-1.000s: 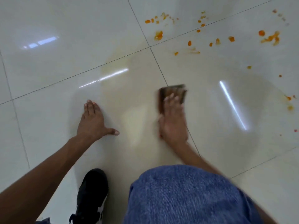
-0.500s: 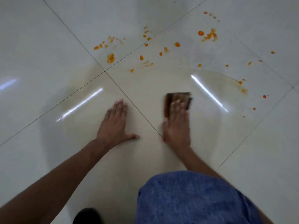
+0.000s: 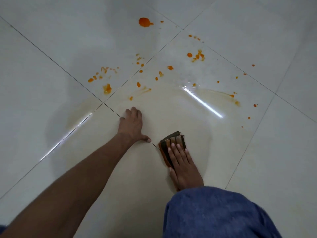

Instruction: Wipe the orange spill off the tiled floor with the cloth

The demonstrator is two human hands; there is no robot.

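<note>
Cloth (image 3: 172, 141), folded & stained brown-orange, lay under the fingers (image 3: 178, 151) of the R hand (image 3: 184, 167). Those fingers were straight & close together, pressing it flat, gripping nothing. Its far edge poked out just past the fingertips; its near side ran under the palm.

Vs. half a sec earlier, that hand had dragged the cloth back toward the denim knee (image 3: 214, 212). The L hand (image 3: 132, 126) had moved ahead & over the grout line (image 3: 111, 109), so it was now the forward one. L fingers (image 3: 135, 112) were bent a little, tips propped on the tiled floor (image 3: 51, 54), thumb out to the side, holding nothing.

Likely meaning: end of a pull stroke, w/ body weight shifted fwd for a longer reach. Around both hands only a thin yellowish film showed, so the near patch looked mostly done.

Orange spill (image 3: 197, 56) still sat well beyond the fingers. Drops lay ahead of the L fingertips, w/ more off to the far right & the biggest blob (image 3: 145, 22) farthest out. Judged approx. half done.
</note>
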